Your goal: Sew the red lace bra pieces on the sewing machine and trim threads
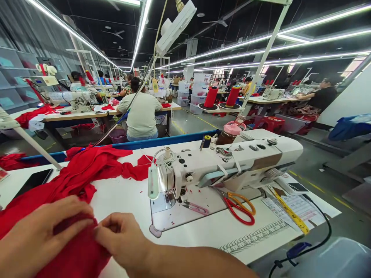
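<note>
Hold the red cloth (78, 253) at its edge with 2 hands, in front of the body and over the near left part of the white bench (127, 202). The left hand (48, 233) pinches the edge between the thumb and the forefinger, with the cloth showing in the gap behind the fingertips. The right hand (124, 235) pinches the same edge just beside it, thumb against curled forefinger; its other fingers fold toward the palm. Whether the edge is folded or layered between the tips cannot be told. For good control, grip close to the edge with light, even pressure, and set the 2 pinches level so that the short span between them lies flat. Do not stretch the cloth; it appears soft and likely to distort. Support the hanging part, since its weight may drag the edge out of line. The red cloth pile (87, 166) lies behind the left hand; check that no loose fold catches. The sewing machine (226, 162), the pink snips (197, 209) and the scissors (231, 207) stand apart to the right; work clear of the blades.
</note>
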Action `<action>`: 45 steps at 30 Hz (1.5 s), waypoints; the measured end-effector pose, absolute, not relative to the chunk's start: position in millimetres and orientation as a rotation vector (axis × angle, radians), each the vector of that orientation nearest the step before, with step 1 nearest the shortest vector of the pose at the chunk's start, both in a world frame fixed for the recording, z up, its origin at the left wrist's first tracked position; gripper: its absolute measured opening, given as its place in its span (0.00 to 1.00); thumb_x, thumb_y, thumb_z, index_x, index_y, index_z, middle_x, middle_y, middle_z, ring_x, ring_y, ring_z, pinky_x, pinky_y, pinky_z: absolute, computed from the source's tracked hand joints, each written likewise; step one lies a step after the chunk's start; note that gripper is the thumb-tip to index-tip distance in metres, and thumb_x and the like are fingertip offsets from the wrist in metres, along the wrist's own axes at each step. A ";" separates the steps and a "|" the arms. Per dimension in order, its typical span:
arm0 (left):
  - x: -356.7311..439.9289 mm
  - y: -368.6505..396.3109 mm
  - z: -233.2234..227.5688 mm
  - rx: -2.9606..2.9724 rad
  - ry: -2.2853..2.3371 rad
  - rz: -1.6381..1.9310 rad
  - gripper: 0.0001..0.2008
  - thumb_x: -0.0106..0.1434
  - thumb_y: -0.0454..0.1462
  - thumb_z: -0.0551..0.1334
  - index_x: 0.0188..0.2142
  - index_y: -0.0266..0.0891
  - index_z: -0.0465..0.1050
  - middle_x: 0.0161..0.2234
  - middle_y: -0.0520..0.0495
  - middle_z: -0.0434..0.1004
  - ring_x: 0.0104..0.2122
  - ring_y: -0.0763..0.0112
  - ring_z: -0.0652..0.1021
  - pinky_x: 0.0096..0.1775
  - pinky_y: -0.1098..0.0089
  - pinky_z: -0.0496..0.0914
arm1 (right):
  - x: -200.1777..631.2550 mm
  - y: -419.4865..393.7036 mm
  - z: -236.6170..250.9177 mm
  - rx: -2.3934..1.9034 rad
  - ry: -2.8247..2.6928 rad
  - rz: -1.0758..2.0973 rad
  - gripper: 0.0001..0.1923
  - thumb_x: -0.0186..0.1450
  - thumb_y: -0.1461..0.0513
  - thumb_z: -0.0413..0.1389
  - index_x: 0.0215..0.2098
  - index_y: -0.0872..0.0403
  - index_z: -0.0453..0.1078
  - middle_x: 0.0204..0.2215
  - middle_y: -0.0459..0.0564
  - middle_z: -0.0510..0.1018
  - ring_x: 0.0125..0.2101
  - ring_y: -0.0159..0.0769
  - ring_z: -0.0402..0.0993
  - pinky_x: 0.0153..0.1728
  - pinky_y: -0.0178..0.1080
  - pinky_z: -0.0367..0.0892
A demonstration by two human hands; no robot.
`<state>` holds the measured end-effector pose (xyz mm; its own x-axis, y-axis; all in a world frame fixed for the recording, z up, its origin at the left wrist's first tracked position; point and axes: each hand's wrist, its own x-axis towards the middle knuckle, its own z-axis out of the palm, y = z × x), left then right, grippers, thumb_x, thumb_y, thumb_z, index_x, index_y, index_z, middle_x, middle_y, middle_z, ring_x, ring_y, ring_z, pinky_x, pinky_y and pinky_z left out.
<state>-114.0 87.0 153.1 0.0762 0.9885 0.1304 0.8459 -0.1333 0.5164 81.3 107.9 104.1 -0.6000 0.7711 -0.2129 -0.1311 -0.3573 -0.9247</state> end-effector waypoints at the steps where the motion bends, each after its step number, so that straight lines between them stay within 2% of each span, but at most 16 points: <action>1: -104.6 101.5 159.3 2.090 1.788 0.611 0.12 0.60 0.48 0.63 0.35 0.45 0.80 0.33 0.59 0.80 0.35 0.69 0.76 0.40 0.76 0.66 | 86.7 113.0 105.5 -0.923 -1.302 1.979 0.18 0.58 0.48 0.60 0.27 0.52 0.63 0.22 0.40 0.65 0.21 0.25 0.58 0.22 0.30 0.58; 4: -46.0 143.0 142.1 2.031 1.609 0.452 0.08 0.57 0.38 0.60 0.26 0.40 0.77 0.27 0.54 0.77 0.30 0.69 0.75 0.34 0.76 0.63 | 131.7 130.2 94.5 -1.100 -1.546 1.837 0.18 0.63 0.52 0.53 0.21 0.51 0.56 0.18 0.39 0.61 0.18 0.26 0.58 0.22 0.32 0.60; 7: 16.0 166.9 94.7 2.003 1.590 0.401 0.03 0.54 0.35 0.63 0.27 0.40 0.76 0.28 0.51 0.78 0.31 0.65 0.76 0.34 0.73 0.63 | 187.8 139.2 70.7 -1.255 -1.740 1.592 0.17 0.62 0.57 0.55 0.20 0.51 0.57 0.15 0.42 0.63 0.19 0.32 0.63 0.24 0.36 0.61; 11: 51.4 173.9 59.4 1.974 1.685 0.391 0.02 0.57 0.36 0.63 0.31 0.42 0.75 0.28 0.50 0.77 0.33 0.63 0.76 0.39 0.69 0.63 | 232.4 134.3 47.5 -1.260 -1.993 1.163 0.07 0.65 0.63 0.55 0.28 0.52 0.65 0.28 0.48 0.70 0.34 0.40 0.67 0.40 0.43 0.60; 14: 52.1 170.6 63.8 1.969 1.765 0.384 0.06 0.57 0.37 0.64 0.35 0.42 0.76 0.31 0.48 0.78 0.34 0.61 0.76 0.40 0.67 0.64 | 244.2 131.4 38.1 -1.075 -2.379 0.591 0.08 0.71 0.64 0.50 0.38 0.52 0.71 0.33 0.50 0.73 0.37 0.41 0.66 0.40 0.42 0.58; 17: 48.7 156.4 71.9 2.001 1.868 0.428 0.10 0.61 0.39 0.63 0.42 0.39 0.76 0.43 0.41 0.79 0.44 0.53 0.75 0.48 0.59 0.63 | 248.8 133.7 31.9 -0.942 -2.506 0.145 0.08 0.72 0.64 0.51 0.46 0.52 0.71 0.31 0.48 0.73 0.34 0.40 0.65 0.36 0.41 0.58; 19: 46.8 141.7 71.0 2.209 1.837 0.572 0.11 0.68 0.39 0.58 0.47 0.40 0.75 0.48 0.41 0.78 0.50 0.53 0.73 0.57 0.54 0.57 | 250.6 136.4 30.3 -0.920 -2.482 0.072 0.07 0.72 0.63 0.53 0.46 0.51 0.71 0.30 0.47 0.73 0.34 0.39 0.65 0.36 0.40 0.58; 21: 44.9 127.8 63.7 2.607 1.636 0.796 0.13 0.71 0.35 0.54 0.50 0.42 0.75 0.48 0.47 0.80 0.51 0.59 0.74 0.63 0.54 0.48 | 251.7 139.6 31.3 -0.906 -2.483 0.071 0.05 0.72 0.62 0.53 0.43 0.51 0.70 0.31 0.46 0.73 0.33 0.38 0.66 0.36 0.39 0.58; 25: 41.2 114.1 38.7 3.002 1.423 0.921 0.17 0.71 0.29 0.52 0.52 0.39 0.75 0.49 0.48 0.82 0.53 0.64 0.74 0.67 0.52 0.38 | 251.8 148.9 38.1 -0.903 -2.558 0.125 0.09 0.73 0.65 0.49 0.38 0.52 0.69 0.30 0.45 0.74 0.28 0.33 0.68 0.32 0.36 0.58; 28: 38.7 113.7 22.8 2.998 1.466 0.916 0.20 0.70 0.28 0.50 0.54 0.38 0.74 0.51 0.46 0.81 0.56 0.61 0.72 0.67 0.46 0.36 | 250.3 157.2 41.1 -0.944 -2.603 -0.032 0.11 0.73 0.67 0.47 0.36 0.52 0.69 0.30 0.45 0.75 0.26 0.33 0.68 0.29 0.37 0.57; 32: 36.1 114.2 13.5 2.941 1.458 0.879 0.19 0.69 0.30 0.51 0.55 0.37 0.73 0.52 0.46 0.80 0.55 0.59 0.73 0.67 0.42 0.35 | 249.8 162.6 39.7 -0.985 -2.679 -0.217 0.05 0.71 0.62 0.52 0.40 0.50 0.71 0.37 0.46 0.79 0.24 0.34 0.69 0.27 0.38 0.59; 34: 35.5 114.1 12.4 2.924 1.452 0.896 0.19 0.69 0.30 0.51 0.55 0.37 0.73 0.52 0.46 0.80 0.55 0.58 0.73 0.67 0.42 0.36 | 250.1 162.7 39.7 -0.936 -2.751 -0.297 0.04 0.70 0.63 0.54 0.40 0.49 0.71 0.39 0.47 0.79 0.23 0.34 0.69 0.26 0.39 0.60; 37: 35.9 114.5 13.0 2.902 1.446 0.924 0.19 0.69 0.29 0.50 0.53 0.37 0.74 0.51 0.46 0.80 0.56 0.57 0.72 0.67 0.41 0.36 | 249.3 163.4 42.8 -0.863 -2.799 -0.387 0.06 0.67 0.67 0.55 0.39 0.51 0.70 0.36 0.49 0.79 0.30 0.39 0.74 0.27 0.39 0.61; 39: 36.6 114.8 14.0 2.893 1.438 0.930 0.19 0.69 0.29 0.50 0.53 0.37 0.74 0.50 0.46 0.81 0.57 0.57 0.72 0.67 0.40 0.36 | 247.9 165.2 44.9 -0.800 -2.779 -0.415 0.08 0.66 0.69 0.54 0.41 0.52 0.70 0.37 0.51 0.79 0.35 0.41 0.74 0.28 0.39 0.62; 41: 37.3 114.9 14.8 2.895 1.425 0.926 0.18 0.69 0.29 0.50 0.52 0.37 0.74 0.49 0.46 0.81 0.57 0.57 0.72 0.67 0.40 0.36 | 246.8 167.5 45.0 -0.737 -2.746 -0.440 0.09 0.66 0.70 0.53 0.41 0.53 0.70 0.39 0.52 0.78 0.36 0.40 0.73 0.29 0.40 0.63; 45: 38.4 113.7 15.0 2.830 1.430 0.968 0.15 0.68 0.30 0.54 0.50 0.37 0.75 0.49 0.46 0.81 0.56 0.55 0.73 0.67 0.41 0.37 | 249.6 168.5 42.3 -0.690 -2.762 -0.493 0.09 0.65 0.71 0.53 0.36 0.52 0.71 0.31 0.49 0.76 0.31 0.38 0.72 0.28 0.41 0.62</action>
<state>38.4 113.7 15.0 0.4616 0.6804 0.5691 0.7813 -0.6157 0.1024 249.6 168.5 42.3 -0.8560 0.4070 0.3188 0.4922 0.8304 0.2613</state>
